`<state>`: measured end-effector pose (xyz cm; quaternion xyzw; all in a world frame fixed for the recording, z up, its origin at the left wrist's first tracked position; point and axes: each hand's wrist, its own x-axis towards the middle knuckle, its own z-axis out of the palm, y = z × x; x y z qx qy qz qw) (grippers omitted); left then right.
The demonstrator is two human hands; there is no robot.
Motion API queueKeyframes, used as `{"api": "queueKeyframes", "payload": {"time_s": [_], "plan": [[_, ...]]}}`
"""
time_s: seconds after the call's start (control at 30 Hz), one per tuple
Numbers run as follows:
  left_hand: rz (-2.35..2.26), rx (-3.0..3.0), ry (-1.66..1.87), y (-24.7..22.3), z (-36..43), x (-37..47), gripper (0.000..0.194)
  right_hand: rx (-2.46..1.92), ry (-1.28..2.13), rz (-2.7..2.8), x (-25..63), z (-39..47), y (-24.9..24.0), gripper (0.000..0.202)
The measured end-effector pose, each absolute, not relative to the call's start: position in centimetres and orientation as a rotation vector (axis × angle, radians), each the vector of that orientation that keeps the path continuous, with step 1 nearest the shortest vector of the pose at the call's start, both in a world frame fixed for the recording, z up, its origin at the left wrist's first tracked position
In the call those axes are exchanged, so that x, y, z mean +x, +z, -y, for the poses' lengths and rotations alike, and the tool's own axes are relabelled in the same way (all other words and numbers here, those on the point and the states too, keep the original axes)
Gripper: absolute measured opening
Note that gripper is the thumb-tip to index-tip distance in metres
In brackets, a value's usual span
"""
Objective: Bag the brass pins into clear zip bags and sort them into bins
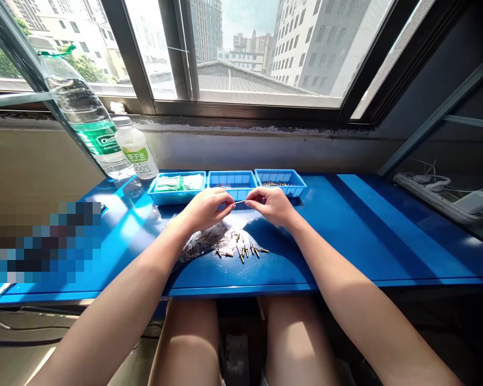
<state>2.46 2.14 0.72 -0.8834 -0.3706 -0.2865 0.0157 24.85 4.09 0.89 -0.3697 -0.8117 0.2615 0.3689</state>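
A small thin metallic piece (240,201) spans the gap between my two hands, above the blue table. My left hand (210,208) pinches its left end, and my right hand (272,206) pinches the right end. Below them, several brass-coloured pointed pieces (242,250) lie loose on the table. Beside these, partly under my left forearm, is a clear plastic bag (203,240) with dark small parts in it. Behind my hands stand the middle blue bin (232,194) with a few small items and the right blue bin (299,188) with many small dark parts.
The left blue bin (156,199) holds green and white packets. A large water bottle (84,118) and a small white bottle (136,150) stand at the back left. A blurred dark object (56,236) lies left; a power strip (438,195) is far right.
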Motion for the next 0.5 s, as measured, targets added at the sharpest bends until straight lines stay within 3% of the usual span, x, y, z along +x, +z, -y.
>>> {"api": "queueKeyframes", "payload": {"time_s": [0.33,0.5], "plan": [[1.226,-2.719,-0.919,1.2,-1.9,2.3,0.018,-1.392,0.227,1.582,27.0,-5.3,1.6,0.025],[1.181,-2.661,-1.072,1.7,-1.8,1.7,0.021,-1.597,0.141,1.586,28.7,-7.0,0.8,0.027]]}}
